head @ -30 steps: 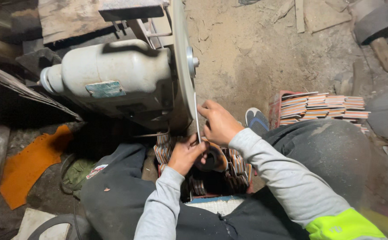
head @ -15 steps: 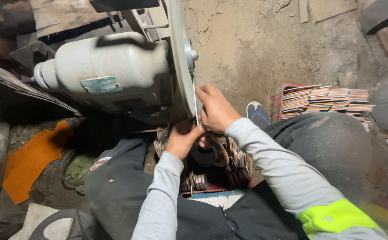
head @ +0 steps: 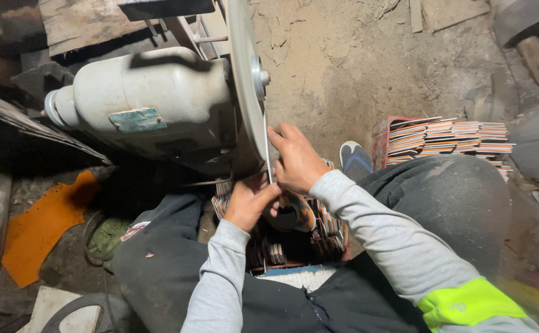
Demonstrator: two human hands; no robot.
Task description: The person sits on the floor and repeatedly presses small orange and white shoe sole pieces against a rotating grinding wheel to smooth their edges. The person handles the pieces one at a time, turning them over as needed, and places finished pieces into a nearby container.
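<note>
While the person sits low with grey sleeves running up from the bottom of the frame, the left hand [head: 249, 200] just below centre is curled, its fingers pinching the lower end of a thin flat blade [head: 267, 148]; the right hand [head: 295, 159], just above and to the right, is pressed together around the blade's upper part, fingertips near the top edge; the blade stands nearly upright and lies against the face of the grinding disc [head: 243, 74], which is seen edge-on at centre top; between the knees, under both hands, a box of striped flat pieces [head: 328, 225] sits partly hidden by the arms; at lower right a yellow-green cuff band [head: 467, 302] wraps the right sleeve; left of the disc, in the upper left of the frame, lies the pale motor housing [head: 152, 98]; at right of centre a shoe toe [head: 356, 161] shows beside a red crate [head: 382, 139] stacked with more striped pieces [head: 448, 137]; at far left an orange scrap [head: 41, 225] lies on the dirt floor [head: 356, 61].
</note>
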